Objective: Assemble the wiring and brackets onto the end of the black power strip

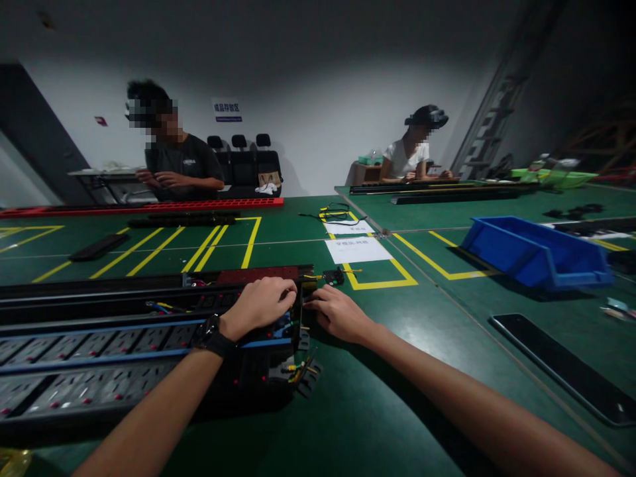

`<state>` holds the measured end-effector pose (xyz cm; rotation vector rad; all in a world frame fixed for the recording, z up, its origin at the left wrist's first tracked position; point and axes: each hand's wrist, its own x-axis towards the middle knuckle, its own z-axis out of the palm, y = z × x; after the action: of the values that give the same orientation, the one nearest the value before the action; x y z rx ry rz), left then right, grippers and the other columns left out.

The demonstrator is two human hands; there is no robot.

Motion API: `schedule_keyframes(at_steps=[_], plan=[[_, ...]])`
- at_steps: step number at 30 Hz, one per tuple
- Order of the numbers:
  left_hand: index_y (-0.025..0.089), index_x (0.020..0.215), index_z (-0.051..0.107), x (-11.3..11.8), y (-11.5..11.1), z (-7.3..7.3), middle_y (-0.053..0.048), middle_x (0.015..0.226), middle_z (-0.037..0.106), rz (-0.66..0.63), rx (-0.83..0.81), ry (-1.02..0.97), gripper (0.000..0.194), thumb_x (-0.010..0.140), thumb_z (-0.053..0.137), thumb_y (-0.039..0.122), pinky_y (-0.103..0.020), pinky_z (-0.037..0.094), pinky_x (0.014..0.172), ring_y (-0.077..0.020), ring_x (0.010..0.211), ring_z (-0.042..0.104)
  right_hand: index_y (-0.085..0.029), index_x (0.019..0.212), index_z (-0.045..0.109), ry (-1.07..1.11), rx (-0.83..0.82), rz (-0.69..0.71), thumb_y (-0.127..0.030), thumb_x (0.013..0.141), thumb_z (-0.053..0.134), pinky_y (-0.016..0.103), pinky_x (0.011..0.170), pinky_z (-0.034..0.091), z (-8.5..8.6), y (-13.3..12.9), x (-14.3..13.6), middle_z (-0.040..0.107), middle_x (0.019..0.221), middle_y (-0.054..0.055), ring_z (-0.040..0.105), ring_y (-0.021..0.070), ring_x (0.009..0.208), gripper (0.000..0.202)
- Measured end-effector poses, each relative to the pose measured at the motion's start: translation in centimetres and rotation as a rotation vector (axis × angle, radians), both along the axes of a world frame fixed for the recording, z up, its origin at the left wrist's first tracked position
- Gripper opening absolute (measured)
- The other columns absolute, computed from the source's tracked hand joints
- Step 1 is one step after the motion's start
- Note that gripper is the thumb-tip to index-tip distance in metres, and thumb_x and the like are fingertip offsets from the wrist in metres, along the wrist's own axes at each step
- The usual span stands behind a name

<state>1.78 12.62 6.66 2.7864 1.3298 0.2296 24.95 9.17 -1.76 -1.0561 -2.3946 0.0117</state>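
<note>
Several long black power strips (129,341) with rows of sockets lie side by side at the left, their ends toward the middle. My left hand (263,306), a black watch on its wrist, rests over the end of one strip with its fingers curled round it. From the right, my right hand (342,315) reaches to the same end, fingertips pressed together there; what they pinch is hidden. Black end caps (309,379) with yellow-green wires hang at the nearer strip's end. Another small black end piece (334,275) sits just beyond my right hand.
A blue bin (536,255) and a dark phone-like slab (561,368) lie on the green table (397,344) to the right. White paper labels (358,250) and a black cable (338,213) lie farther back. Two people work across the table, near a red rail (238,205) and black rails (447,195).
</note>
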Motion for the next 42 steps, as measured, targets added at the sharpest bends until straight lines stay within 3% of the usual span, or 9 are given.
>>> schedule_keyframes(at_steps=[12,19,29,37,42], plan=[[0.025,0.106,0.082,-0.2,-0.1,0.0,-0.008,0.108,0.082,-0.042,0.024,0.003,0.033,0.099,0.050,0.030,-0.035,0.056,0.083,-0.0263,0.100,0.076,-0.015,0.126,0.078,-0.044,-0.020,0.041,-0.002,0.088,0.062,0.040,0.089,0.057,0.4,0.0,0.1,0.075,0.115,0.012,0.063,0.0254,0.101,0.043],[0.023,0.104,0.079,-0.1,-0.2,0.3,-0.008,0.103,0.083,0.019,-0.008,-0.039,0.028,0.095,0.052,0.021,-0.034,0.055,0.082,-0.0259,0.095,0.077,-0.020,0.137,0.074,-0.095,-0.048,0.069,-0.001,0.094,0.054,0.044,0.096,0.055,0.7,0.1,-0.1,0.074,0.135,0.011,0.063,0.0264,0.111,0.051],[0.022,0.100,0.074,-0.2,-0.1,0.2,-0.007,0.093,0.080,0.061,0.006,-0.006,0.023,0.094,0.051,0.021,-0.034,0.051,0.076,-0.0257,0.088,0.075,-0.022,0.146,0.068,-0.171,-0.047,0.079,-0.001,0.093,0.054,0.045,0.097,0.052,0.8,0.2,-0.2,0.068,0.148,0.010,0.062,0.0267,0.113,0.059],[0.021,0.097,0.070,-0.2,0.0,0.2,-0.007,0.090,0.078,0.028,0.020,0.015,0.020,0.095,0.050,0.019,-0.032,0.047,0.072,-0.0245,0.085,0.073,-0.019,0.142,0.069,-0.135,-0.053,0.086,0.002,0.091,0.053,0.047,0.100,0.053,0.9,-0.1,-0.3,0.069,0.145,0.013,0.063,0.0273,0.118,0.057],[0.021,0.096,0.067,0.0,-0.3,0.6,-0.008,0.091,0.076,0.052,0.030,0.019,0.021,0.097,0.046,0.018,-0.033,0.047,0.072,-0.0244,0.084,0.072,-0.019,0.129,0.072,-0.022,-0.047,0.011,0.003,0.090,0.050,0.041,0.097,0.052,0.3,-0.3,0.1,0.073,0.125,0.011,0.064,0.0250,0.112,0.050]])
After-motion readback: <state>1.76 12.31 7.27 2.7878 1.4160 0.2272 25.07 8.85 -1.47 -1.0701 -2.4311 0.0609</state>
